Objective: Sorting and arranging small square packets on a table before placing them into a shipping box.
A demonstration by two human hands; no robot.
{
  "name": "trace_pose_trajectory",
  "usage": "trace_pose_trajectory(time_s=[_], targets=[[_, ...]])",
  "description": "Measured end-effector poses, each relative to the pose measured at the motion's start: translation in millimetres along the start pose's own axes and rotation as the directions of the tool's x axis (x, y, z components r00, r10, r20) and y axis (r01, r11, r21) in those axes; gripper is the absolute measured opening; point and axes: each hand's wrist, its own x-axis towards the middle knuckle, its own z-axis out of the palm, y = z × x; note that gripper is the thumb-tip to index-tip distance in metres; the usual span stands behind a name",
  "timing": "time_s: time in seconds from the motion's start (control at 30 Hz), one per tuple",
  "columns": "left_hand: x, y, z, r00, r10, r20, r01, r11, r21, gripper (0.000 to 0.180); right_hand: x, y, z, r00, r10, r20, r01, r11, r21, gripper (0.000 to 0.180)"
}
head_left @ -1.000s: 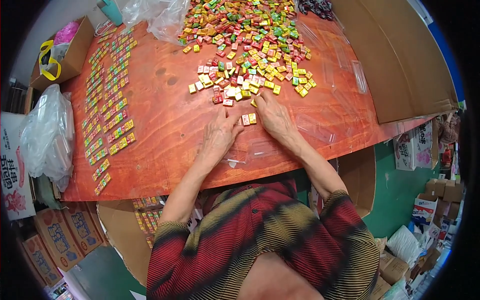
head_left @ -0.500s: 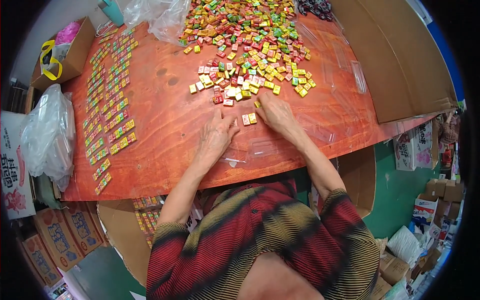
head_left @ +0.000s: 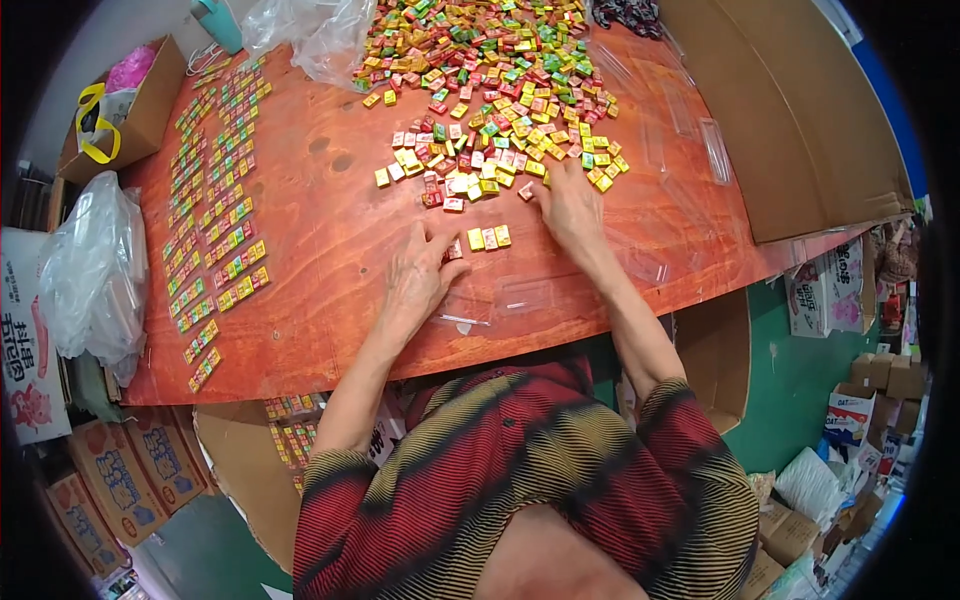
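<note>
Three small candy-like wrapped blocks (head_left: pixel 489 238), yellow and pale, stand side by side on the red-brown table in front of me. Left of them, my left hand (head_left: pixel 412 278) has its thumb and forefinger about a small red-and-white wrapped block (head_left: pixel 454 249). My right hand (head_left: pixel 574 212) reaches to the near edge of a large heap of such blocks (head_left: pixel 500 110). Its thumb and forefinger are apart, the thumb beside a pinkish block (head_left: pixel 526 191); its other fingers are partly hidden. The heap mixes yellow, red, green and orange pieces.
Rows of grouped blocks (head_left: pixel 228 215) cover the table's left side. Clear plastic trays (head_left: pixel 527 292) lie near the front edge, another (head_left: pixel 715 152) at the right. A cardboard sheet (head_left: pixel 790 120) borders the right side; plastic bags (head_left: pixel 95 270) hang at the left.
The row in front of me has grown from two blocks to three, with a yellow one now at its right. My right hand has moved away toward the heap; my left hand has shifted slightly left.
</note>
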Motion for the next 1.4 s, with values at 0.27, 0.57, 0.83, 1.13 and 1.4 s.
trace_pose_trajectory(time_s=[0.27,0.57,0.83,1.13,1.4], targets=[[7,2,12,1.0,-0.015,0.026,0.014,0.999,0.043,0.043,-16,15,-1,0.995,-0.06,0.076,0.058,0.998,0.025,0.032],[18,5,22,0.993,0.115,-0.04,-0.112,0.991,0.073,0.032,-17,12,-6,0.992,-0.02,0.126,0.008,0.996,0.094,0.027],[18,6,19,0.99,0.137,-0.031,-0.134,0.988,0.082,0.04,-39,-9,-13,0.931,-0.158,0.33,0.08,0.968,0.238,0.026],[19,-2,22,0.99,0.139,0.021,-0.139,0.99,-0.016,0.04,-40,-18,-12,0.918,-0.269,0.291,0.183,0.939,0.292,0.028],[19,2,14,0.99,0.142,-0.019,-0.142,0.99,-0.017,0.033,-42,-22,-6,0.91,-0.303,0.282,0.212,0.926,0.312,0.024]])
